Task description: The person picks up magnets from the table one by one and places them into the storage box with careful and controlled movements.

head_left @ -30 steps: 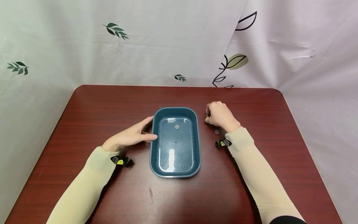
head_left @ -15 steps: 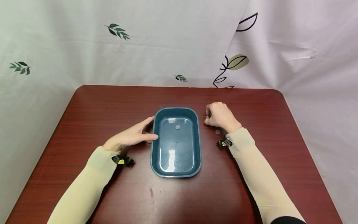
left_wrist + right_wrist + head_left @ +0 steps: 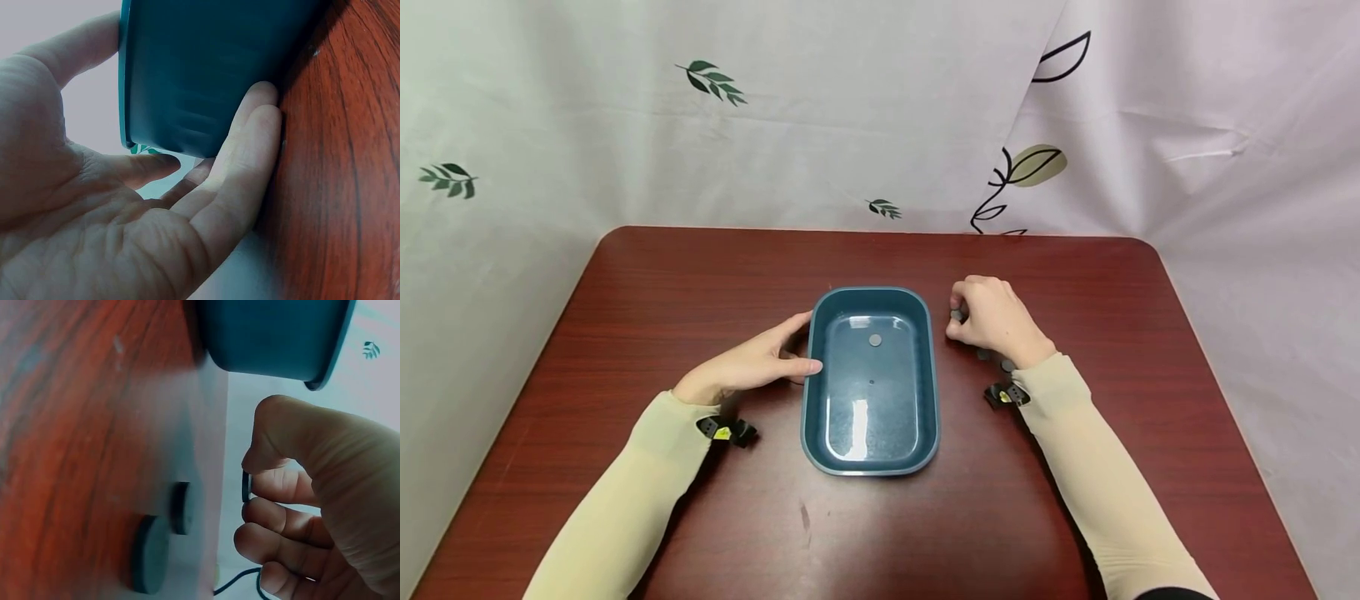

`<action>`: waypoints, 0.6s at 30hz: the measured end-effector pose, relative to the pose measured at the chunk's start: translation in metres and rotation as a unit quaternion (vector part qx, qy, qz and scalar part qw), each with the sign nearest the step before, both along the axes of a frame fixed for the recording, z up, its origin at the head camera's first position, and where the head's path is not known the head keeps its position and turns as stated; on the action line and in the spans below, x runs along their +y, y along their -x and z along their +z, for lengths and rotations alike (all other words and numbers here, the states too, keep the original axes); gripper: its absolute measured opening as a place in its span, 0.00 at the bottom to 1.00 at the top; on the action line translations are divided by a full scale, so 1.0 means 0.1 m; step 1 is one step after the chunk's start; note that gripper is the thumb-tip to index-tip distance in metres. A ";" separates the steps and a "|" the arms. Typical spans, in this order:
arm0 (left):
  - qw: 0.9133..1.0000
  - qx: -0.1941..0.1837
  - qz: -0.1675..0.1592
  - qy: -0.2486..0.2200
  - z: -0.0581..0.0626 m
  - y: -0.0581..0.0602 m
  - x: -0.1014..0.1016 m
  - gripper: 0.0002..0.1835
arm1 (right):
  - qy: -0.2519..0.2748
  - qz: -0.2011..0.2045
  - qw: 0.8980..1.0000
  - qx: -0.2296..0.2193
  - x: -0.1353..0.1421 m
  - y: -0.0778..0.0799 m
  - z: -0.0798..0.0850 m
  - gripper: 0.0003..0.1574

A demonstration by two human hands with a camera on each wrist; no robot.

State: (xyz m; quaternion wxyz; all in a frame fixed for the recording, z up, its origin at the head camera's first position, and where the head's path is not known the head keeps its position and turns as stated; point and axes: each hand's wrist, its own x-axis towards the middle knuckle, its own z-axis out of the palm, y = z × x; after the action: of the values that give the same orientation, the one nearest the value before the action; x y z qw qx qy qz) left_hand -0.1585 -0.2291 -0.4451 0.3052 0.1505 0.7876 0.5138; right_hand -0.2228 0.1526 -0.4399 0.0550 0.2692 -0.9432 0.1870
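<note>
A rectangular blue plastic tray (image 3: 871, 417) stands on the table with one small grey disc (image 3: 875, 340) lying in it. My left hand (image 3: 748, 362) holds the tray's left side, thumb over the rim and fingers against the outer wall, as the left wrist view shows. To the right of the tray, my right hand (image 3: 996, 315) pinches a thin dark disc (image 3: 246, 486) edgewise between thumb and fingers, just above the table. Beneath that wrist, two more dark discs, a nearer disc (image 3: 150, 553) and a farther disc (image 3: 181, 507), lie on the tabletop.
The reddish-brown wooden table (image 3: 722, 275) has rounded far corners. A white patterned cloth (image 3: 820, 125) hangs behind it. Black wrist cameras sit at both cuffs, and a dark cord (image 3: 240, 575) shows beyond the right hand.
My right hand has shifted slightly toward me and tilted up a little, with its disc showing more clearly. A second disc on the table now shows beside the wrist. The left hand stays put.
</note>
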 end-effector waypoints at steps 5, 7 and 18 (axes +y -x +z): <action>1.000 0.000 -0.001 -0.002 -0.01 0.01 0.01 0.51 | 0.026 0.005 0.999 0.019 0.03 -0.05 0.10 0.05; 1.000 -0.001 -0.001 0.002 -0.01 0.01 0.01 0.51 | 0.042 0.010 0.999 0.026 0.03 -0.07 0.15 0.06; 1.000 0.001 -0.001 0.001 0.01 0.01 0.02 0.49 | 0.117 0.073 0.990 0.032 -0.10 -0.26 0.40 0.09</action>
State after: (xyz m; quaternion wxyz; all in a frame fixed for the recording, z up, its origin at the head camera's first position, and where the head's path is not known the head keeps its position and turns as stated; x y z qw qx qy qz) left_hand -0.1598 -0.2273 -0.4445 0.3056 0.1514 0.7881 0.5124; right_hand -0.1967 0.1421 -0.3995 0.1026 0.3353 -0.8903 0.2906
